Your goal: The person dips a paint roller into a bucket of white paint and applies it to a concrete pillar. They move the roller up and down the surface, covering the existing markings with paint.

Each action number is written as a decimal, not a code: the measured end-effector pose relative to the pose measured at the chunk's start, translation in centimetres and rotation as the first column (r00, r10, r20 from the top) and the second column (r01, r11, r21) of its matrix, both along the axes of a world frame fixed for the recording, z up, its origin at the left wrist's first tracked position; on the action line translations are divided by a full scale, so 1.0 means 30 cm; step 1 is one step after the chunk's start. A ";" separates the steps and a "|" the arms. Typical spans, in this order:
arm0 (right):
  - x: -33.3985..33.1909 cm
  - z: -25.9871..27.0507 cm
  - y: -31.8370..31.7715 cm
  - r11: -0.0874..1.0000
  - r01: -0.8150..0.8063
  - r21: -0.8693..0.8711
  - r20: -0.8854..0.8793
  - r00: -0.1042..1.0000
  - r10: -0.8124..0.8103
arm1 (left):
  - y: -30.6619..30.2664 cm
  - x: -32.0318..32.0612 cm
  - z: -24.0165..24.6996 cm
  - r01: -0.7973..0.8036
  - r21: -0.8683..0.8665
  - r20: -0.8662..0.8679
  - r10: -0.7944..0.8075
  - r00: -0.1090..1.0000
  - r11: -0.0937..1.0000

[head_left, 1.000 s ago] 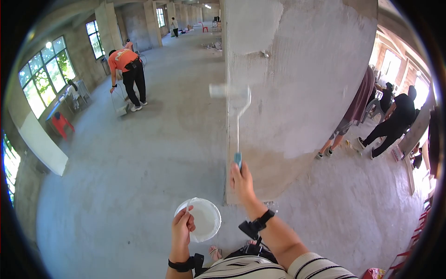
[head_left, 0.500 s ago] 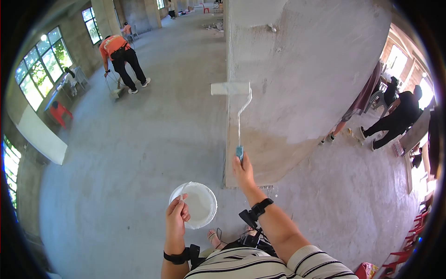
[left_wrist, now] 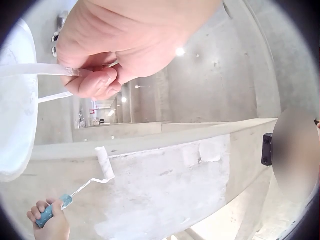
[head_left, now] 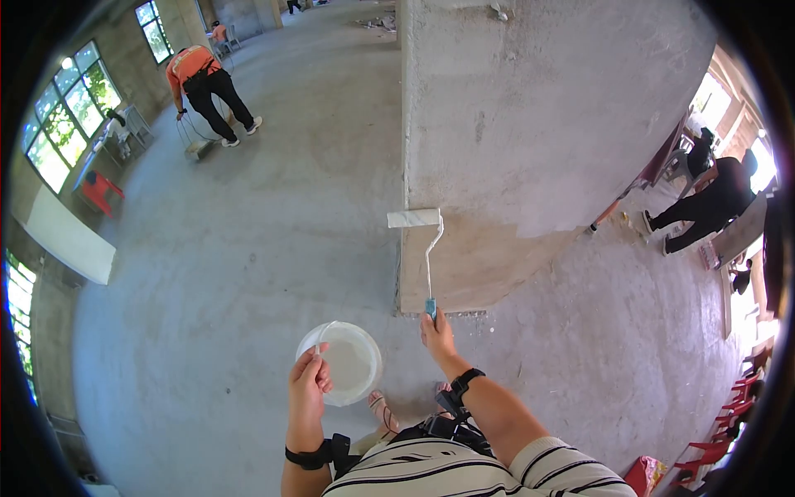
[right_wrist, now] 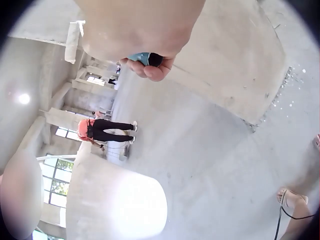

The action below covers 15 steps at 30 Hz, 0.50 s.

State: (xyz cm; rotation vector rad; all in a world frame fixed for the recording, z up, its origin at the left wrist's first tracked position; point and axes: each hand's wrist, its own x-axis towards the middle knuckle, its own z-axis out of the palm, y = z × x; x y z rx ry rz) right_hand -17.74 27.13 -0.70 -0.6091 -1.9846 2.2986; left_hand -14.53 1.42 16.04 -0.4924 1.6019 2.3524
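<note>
My right hand (head_left: 438, 335) grips the blue handle (head_left: 431, 308) of a paint roller (head_left: 414, 219). Its white sleeve lies across the left edge of a wall (head_left: 497, 166), overlapping the border between whitened surface above and bare tan plaster below. In the right wrist view the handle's end (right_wrist: 152, 59) pokes out of the curled fingers. My left hand (head_left: 309, 377) holds the white bucket (head_left: 356, 364) by its bail handle (left_wrist: 40, 69), the fingers curled round it. Inside the bucket is whitish paint (head_left: 346, 361). The left wrist view shows the roller sleeve (left_wrist: 104, 162) beside the wall's whitened area.
A person in an orange shirt (head_left: 199, 70) bends over on the floor at left. Another person in black (head_left: 716, 199) stands at right behind the wall. Red chairs (head_left: 708, 451) line the right edge. White specks (right_wrist: 291, 92) lie by the wall's foot.
The right hand has brought the roller down along the wall's edge, from the whitened part to the border with the tan plaster. The left hand and bucket have shifted slightly left. The view tilts further down.
</note>
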 end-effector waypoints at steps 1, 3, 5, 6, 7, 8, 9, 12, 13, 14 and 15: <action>0.006 0.015 0.001 1.000 -0.001 0.003 -0.002 1.000 0.001 | 0.001 0.001 0.000 -0.010 -0.006 0.003 0.010 1.000 1.000; 0.015 0.055 -0.005 0.981 -0.019 -0.191 -0.029 1.000 0.014 | 0.003 0.003 -0.001 -0.021 -0.011 0.007 0.021 1.000 1.000; -0.009 0.108 -0.020 0.995 -0.007 -0.101 -0.088 0.996 -0.002 | 0.006 0.004 0.002 -0.028 -0.017 -0.012 0.028 1.000 0.999; -0.032 0.149 -0.028 1.000 0.012 -0.011 -0.150 0.989 -0.014 | 0.009 0.004 0.006 -0.028 -0.016 -0.010 0.028 1.000 0.999; -0.053 0.213 -0.038 1.000 0.013 -0.010 -0.148 0.989 -0.014 | 0.012 0.005 0.011 -0.027 -0.011 -0.020 0.027 0.999 1.000; -0.078 0.301 -0.048 0.999 0.022 -0.041 -0.191 0.981 -0.029 | 0.014 0.006 0.018 -0.025 -0.007 -0.030 0.025 0.999 1.000; -0.099 0.395 -0.048 0.997 0.030 -0.074 -0.234 0.971 -0.047 | 0.020 0.005 0.033 -0.022 -0.007 -0.029 0.022 0.999 1.000; -0.145 0.634 -0.039 0.995 -0.019 -0.101 -0.333 0.943 -0.016 | 0.026 0.008 0.055 -0.007 0.002 -0.049 0.007 0.999 1.000; -0.164 0.657 -0.028 0.995 -0.017 -0.101 -0.333 0.943 -0.018 | 0.026 0.009 0.058 -0.006 0.002 -0.050 0.006 0.999 1.000; -0.180 0.674 -0.019 0.994 -0.025 -0.108 -0.368 0.930 -0.017 | 0.026 0.010 0.060 -0.005 0.001 -0.051 0.005 0.999 1.000; -0.187 0.682 -0.015 0.993 -0.033 -0.114 -0.403 0.915 -0.016 | 0.026 0.010 0.061 -0.003 0.001 -0.052 0.003 0.999 1.000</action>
